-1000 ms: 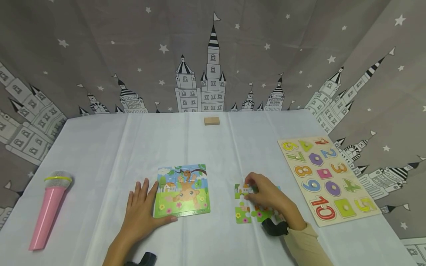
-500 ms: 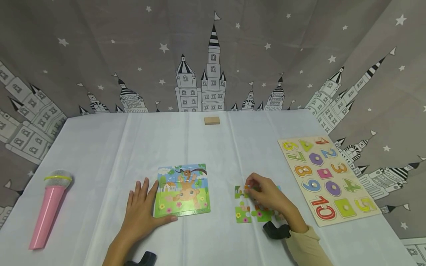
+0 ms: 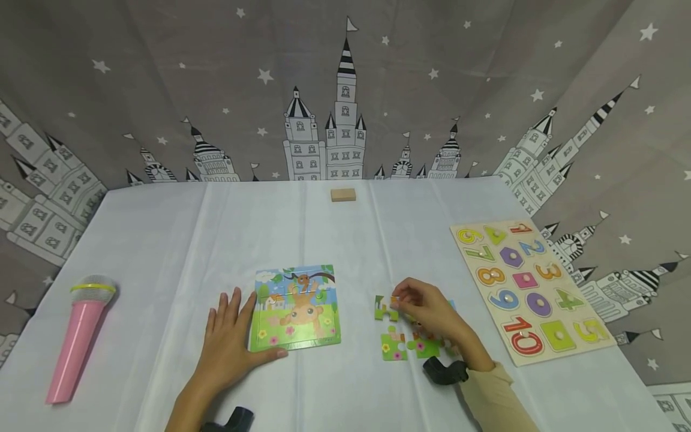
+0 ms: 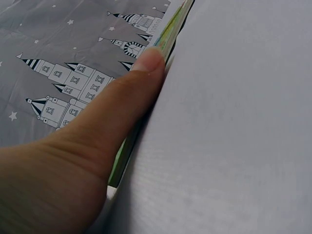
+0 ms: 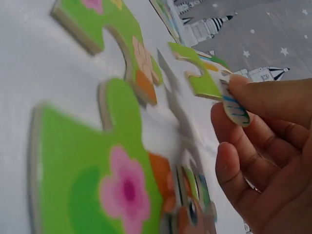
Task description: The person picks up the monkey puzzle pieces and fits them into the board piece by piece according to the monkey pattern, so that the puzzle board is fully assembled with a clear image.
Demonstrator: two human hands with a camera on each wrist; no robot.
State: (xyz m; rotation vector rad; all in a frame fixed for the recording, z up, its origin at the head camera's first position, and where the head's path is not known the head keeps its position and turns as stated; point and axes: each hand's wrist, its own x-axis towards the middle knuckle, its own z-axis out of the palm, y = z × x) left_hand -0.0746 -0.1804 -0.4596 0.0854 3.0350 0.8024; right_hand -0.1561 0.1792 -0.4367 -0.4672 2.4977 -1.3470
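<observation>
held puzzle piece (image 5: 207,84): smooth | block (image 3: 343,195): matt wood | microphone (image 3: 79,336): glossy plastic | backdrop (image 3: 318,54): cloth

Grey backdrop (image 3: 410,45), white tablecloth (image 3: 286,228)

Backdrop lightly rippled; stands beyond the table's far edge and along both sides. White stars (image 3: 264,75) scattered above; black-and-white castles (image 3: 345,129) low down, side ones leaning outward. Tablecloth creased lengthwise. Light soft.

on a pale board (image 3: 544,287) two columns of numbers are being displayed: down its left side, a yellow 6 (image 3: 469,236), green 7 (image 3: 479,253), orange 8 (image 3: 490,275), blue 9 (image 3: 504,300) and red 10 (image 3: 518,327); down its right side, a red 1 (image 3: 520,228), blue 2 (image 3: 531,247), orange 3 (image 3: 549,272), green 4 (image 3: 568,299) and yellow 5 (image 3: 594,330) are being shown.
</observation>
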